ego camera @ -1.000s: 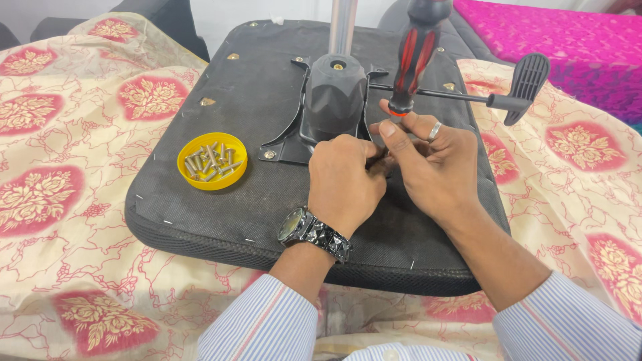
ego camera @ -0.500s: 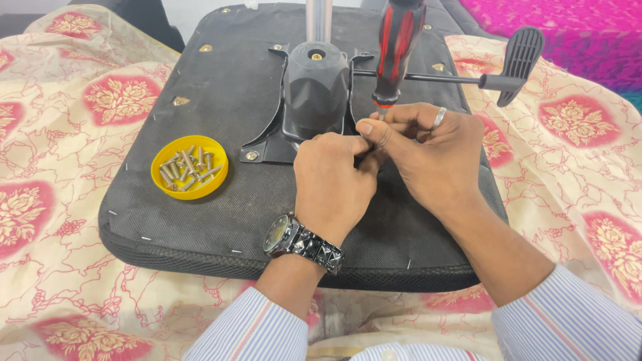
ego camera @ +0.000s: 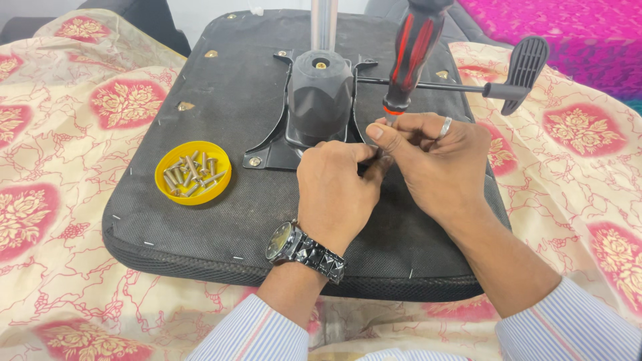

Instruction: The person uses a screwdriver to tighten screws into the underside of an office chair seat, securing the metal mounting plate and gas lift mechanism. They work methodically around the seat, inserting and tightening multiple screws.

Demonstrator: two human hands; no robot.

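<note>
An upturned black chair seat [ego camera: 221, 220] lies on a floral cloth, with a black metal mechanism plate [ego camera: 319, 100] bolted at its middle. My right hand [ego camera: 435, 164] grips the lower shaft of a red-and-black screwdriver [ego camera: 411, 57] that stands upright at the plate's near right corner. My left hand [ego camera: 334, 190], wearing a wristwatch, pinches at the screwdriver tip, which is hidden between my fingers. A yellow lid [ego camera: 192, 172] holding several screws sits on the seat to the left of my hands.
A black lever with a paddle end [ego camera: 525, 63] sticks out to the right from the mechanism. A metal column [ego camera: 324, 23] rises from the plate. Cream floral cloth [ego camera: 60, 200] surrounds the seat; a magenta fabric [ego camera: 588, 33] lies at the far right.
My hands stay together at the screwdriver tip. The view has shifted, so the seat and the yellow lid now sit slightly further right in the picture.
</note>
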